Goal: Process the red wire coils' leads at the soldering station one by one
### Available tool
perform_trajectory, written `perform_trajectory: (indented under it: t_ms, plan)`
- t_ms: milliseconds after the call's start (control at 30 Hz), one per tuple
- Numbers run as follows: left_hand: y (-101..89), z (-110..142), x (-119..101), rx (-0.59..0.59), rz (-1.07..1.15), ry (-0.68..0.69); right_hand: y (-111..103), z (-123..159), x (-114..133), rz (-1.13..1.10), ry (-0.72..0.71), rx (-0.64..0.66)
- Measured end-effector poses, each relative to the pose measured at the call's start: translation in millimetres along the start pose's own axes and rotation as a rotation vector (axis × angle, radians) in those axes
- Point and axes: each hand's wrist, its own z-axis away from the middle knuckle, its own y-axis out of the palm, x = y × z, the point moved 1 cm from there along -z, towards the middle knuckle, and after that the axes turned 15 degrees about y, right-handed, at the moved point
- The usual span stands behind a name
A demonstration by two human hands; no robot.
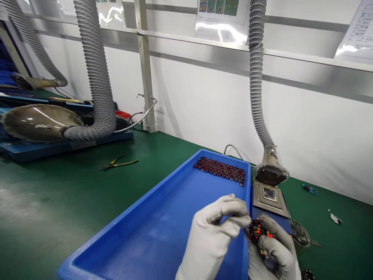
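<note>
Both hands wear white gloves and meet over the right rim of a long blue tray (163, 217). My right hand (276, 249) is closed around a small round dark part (255, 230) with red spots around its rim and orange-red in the middle. More dark and orange-red shows between its fingers, partly hidden. At the left of that part, the thumb and fingers of my left hand (217, 229) are pinched together, their tips against or very near its edge. Whatever they pinch is too small to tell. Rows of small round dark-red parts (220, 170) lie at the tray's far end.
Right of the tray stands a metal-topped solder pot (270, 194) beneath an extraction hood (271, 174) on a grey hose (256, 77). Yellow-handled pliers (118, 163) lie on the green table (87, 202). Another hood (40, 122) is at left. A blue tool (309, 189) lies at right.
</note>
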Motion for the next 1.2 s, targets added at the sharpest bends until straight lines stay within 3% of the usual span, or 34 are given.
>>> perform_trajectory:
  t_ms: [67,167,233,400,533,667,733,900,1000,1067,1167,1200]
  plan:
    - [-4.5,-1.4,-1.0,-0.026,0.02,-0.033,3.8,1.6,-0.7,0.029,-0.075,-0.057]
    - [-2.4,-2.4,-2.4,0.092,-0.037,-0.174,6.4,2.6,-4.1,0.03,-0.118,-0.036]
    - [2.6,-1.8,-3.0,0.106,-0.074,-0.242,7.9,2.8,-6.3,0.055,-0.144,-0.028]
    - [7.0,-3.0,0.0,-0.028,-0.095,-0.203,16.2,4.1,-5.8,0.067,-0.274,-0.125]
    - [0.3,-7.7,1.6,-0.189,0.021,-0.083,16.6,3.0,-5.9,0.089,-0.227,-0.12]
    - [4.0,-5.1,-0.4,0.024,-0.043,-0.203,11.4,1.6,-8.8,0.102,-0.187,-0.084]
    - [6.5,-2.8,0.0,0.06,-0.089,-0.246,11.9,2.1,-8.6,0.113,-0.203,-0.08]
    - [-5.1,-9.3,0.6,-0.191,0.024,-0.074,19.5,3.8,-3.2,0.162,-0.19,-0.127]
    - [-20.2,-11.4,-4.3,-0.287,-0.067,0.024,10.0,-6.2,0.1,0.108,-0.168,-0.16]
    - [-29.9,-5.0,-4.8,-0.163,-0.288,0.018,-6.2,-23.2,2.9,0.107,-0.075,-0.087]
    - [-44.3,19.6,8.4,0.307,-0.654,0.033,-37.8,-63.5,7.1,0.221,0.216,0.03]
    - [-50.0,30.7,17.1,0.415,-0.703,0.012,-47.7,-79.3,7.1,0.263,0.321,0.051]
